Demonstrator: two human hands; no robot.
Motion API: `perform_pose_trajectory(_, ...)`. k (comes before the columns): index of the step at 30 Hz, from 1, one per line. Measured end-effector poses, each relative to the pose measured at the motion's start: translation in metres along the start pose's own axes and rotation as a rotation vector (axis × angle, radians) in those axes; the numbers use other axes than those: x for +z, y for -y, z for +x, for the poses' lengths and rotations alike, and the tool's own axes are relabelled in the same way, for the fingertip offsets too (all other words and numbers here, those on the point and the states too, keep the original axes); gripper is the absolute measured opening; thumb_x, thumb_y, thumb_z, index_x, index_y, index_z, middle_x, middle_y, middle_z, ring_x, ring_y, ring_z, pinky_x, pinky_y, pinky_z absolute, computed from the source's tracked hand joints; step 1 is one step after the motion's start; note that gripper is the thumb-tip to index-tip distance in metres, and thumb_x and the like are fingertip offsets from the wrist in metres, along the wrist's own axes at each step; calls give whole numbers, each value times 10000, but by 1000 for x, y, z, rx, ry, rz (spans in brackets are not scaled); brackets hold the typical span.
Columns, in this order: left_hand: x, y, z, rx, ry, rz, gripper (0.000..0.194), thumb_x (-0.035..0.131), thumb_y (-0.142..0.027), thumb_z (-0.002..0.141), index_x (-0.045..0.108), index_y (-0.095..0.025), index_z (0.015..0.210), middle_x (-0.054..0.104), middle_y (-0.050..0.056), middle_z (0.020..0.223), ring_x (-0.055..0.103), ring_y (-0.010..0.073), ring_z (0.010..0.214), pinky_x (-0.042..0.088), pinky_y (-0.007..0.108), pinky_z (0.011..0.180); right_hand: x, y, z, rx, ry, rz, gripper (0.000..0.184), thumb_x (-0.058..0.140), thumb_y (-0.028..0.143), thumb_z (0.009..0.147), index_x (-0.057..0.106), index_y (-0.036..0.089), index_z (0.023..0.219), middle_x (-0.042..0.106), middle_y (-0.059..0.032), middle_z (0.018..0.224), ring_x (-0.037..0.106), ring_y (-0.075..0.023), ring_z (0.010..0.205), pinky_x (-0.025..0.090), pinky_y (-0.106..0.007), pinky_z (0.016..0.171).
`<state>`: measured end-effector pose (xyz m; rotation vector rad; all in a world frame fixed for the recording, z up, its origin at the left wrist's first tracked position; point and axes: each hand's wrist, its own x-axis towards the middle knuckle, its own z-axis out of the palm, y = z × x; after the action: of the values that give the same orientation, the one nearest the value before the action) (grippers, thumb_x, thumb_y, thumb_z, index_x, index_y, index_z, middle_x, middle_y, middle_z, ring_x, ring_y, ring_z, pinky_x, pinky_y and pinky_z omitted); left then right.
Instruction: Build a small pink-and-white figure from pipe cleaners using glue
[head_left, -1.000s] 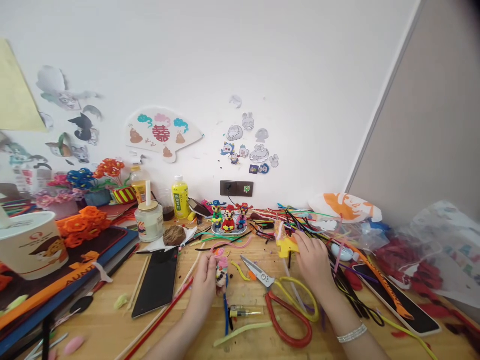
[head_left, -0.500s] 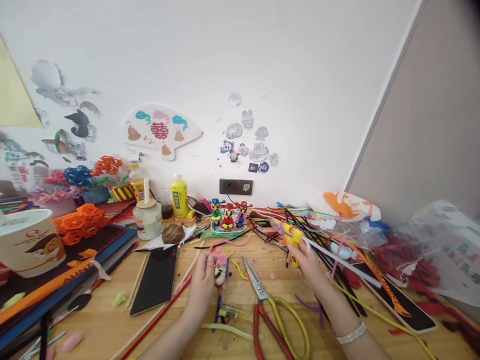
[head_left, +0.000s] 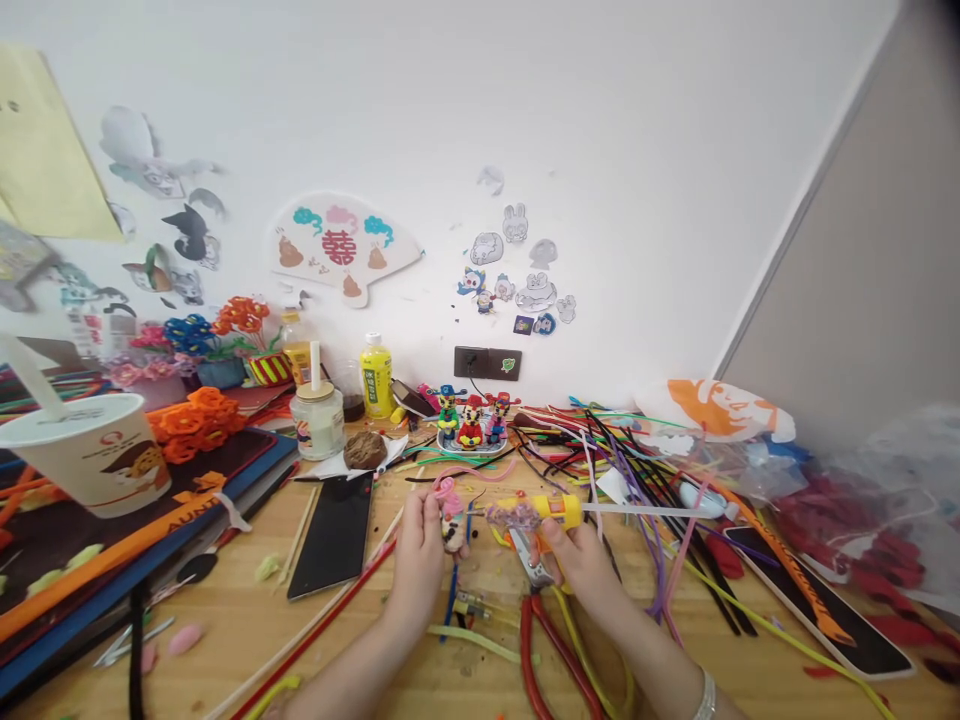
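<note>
My left hand (head_left: 422, 540) is closed around a small figurine (head_left: 452, 520) with a pink top and a pale body; the fingers cover part of it. In my right hand (head_left: 577, 560) is a yellow glue gun (head_left: 561, 511), a long white glue stick (head_left: 652, 511) jutting from its back end. Its nozzle points left, close to the figurine; I cannot tell whether they touch. Under the glue gun lie scissors (head_left: 531, 640) with one red and one yellow handle, their blades partly hidden by my right hand.
Three finished figurines (head_left: 472, 425) stand on a small tray behind my hands. A black phone (head_left: 331, 535) lies left, near a lidded jar (head_left: 316, 425) and a paper cup (head_left: 97, 455). Pipe cleaners (head_left: 637, 500) and plastic bags (head_left: 832, 500) crowd the right side.
My right hand has brought the glue gun left and down to the figurine, turning it level and passing over the scissors. My left hand keeps its hold. The view has shifted slightly left.
</note>
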<state>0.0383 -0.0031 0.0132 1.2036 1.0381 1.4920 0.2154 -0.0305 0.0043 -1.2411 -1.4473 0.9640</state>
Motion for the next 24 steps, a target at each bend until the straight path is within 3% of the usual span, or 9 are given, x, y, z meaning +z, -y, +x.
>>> perform_pose_trajectory(3,1,-2,-2,4,5,13,228,368,-448,831,366,-233,757,448,-98,489,472,86,349,400,185,342,0,0,-1,11,-3,7,623,345,730,700,506,157,515,410,18,405,337,-76,346,248,-214,380)
perform_pose_trajectory(8,0,-1,-2,18,18,-4,238,372,-451,830,358,-231,739,427,-101,493,474,85,354,407,194,355,2,1,-2,31,-22,-37,637,331,741,692,489,160,485,362,33,370,348,-79,343,262,-213,387)
perform_pose_trajectory(24,1,-7,-4,-22,17,-13,260,381,-482,815,355,-234,741,399,-111,494,475,84,354,415,206,375,4,11,-4,36,-54,4,604,376,740,667,439,179,452,399,27,368,334,-69,325,257,-197,336)
